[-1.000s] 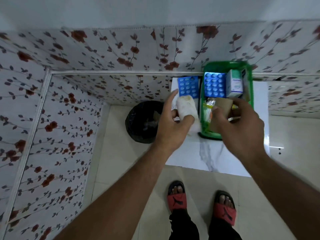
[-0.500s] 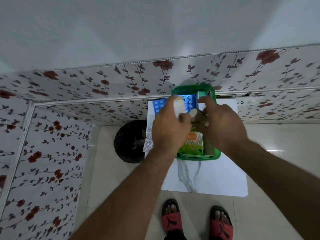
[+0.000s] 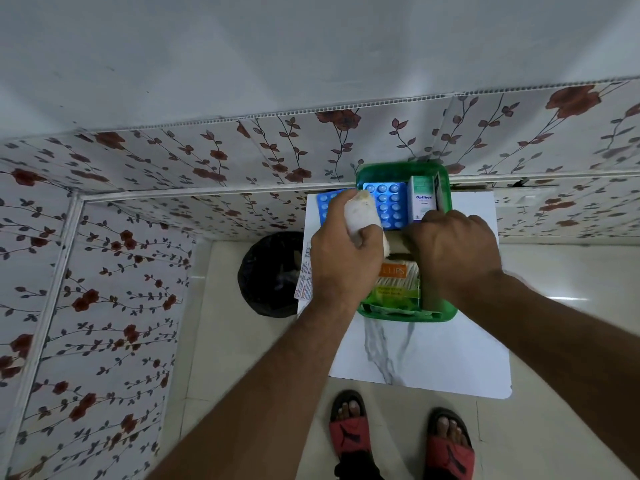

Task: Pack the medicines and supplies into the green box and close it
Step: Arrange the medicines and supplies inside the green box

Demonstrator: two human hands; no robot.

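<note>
Room: floral wall panels run behind and to my left, with pale floor tiles below.
Surface: a white marble-patterned tabletop stands against the back wall.
Green box: it sits open on the far part of the tabletop, its far end near the wall, and I see no lid on it.
Box contents, far end: a blue blister pack lies flat, and a white carton marked Optibex stands just to its right, with a darker item squeezed against the right wall that I cannot make out.
Box contents, near end: a pack with an orange band and green lower half lies inside, partly under my hands.
Left hand: my fingers are wrapped around a white gauze roll, held over the left edge of the box with one end pointing away from me.
Right hand: it is pressed down into the middle of the box with fingers curled under; whether they grasp anything I cannot tell.
Beside the box: a second blue blister pack lies on the tabletop just left of it, mostly behind my left hand, and a printed strip hangs at the table's left edge.
Floor: a black bin stands left of the table, and my feet in red sandals show at the bottom.
</note>
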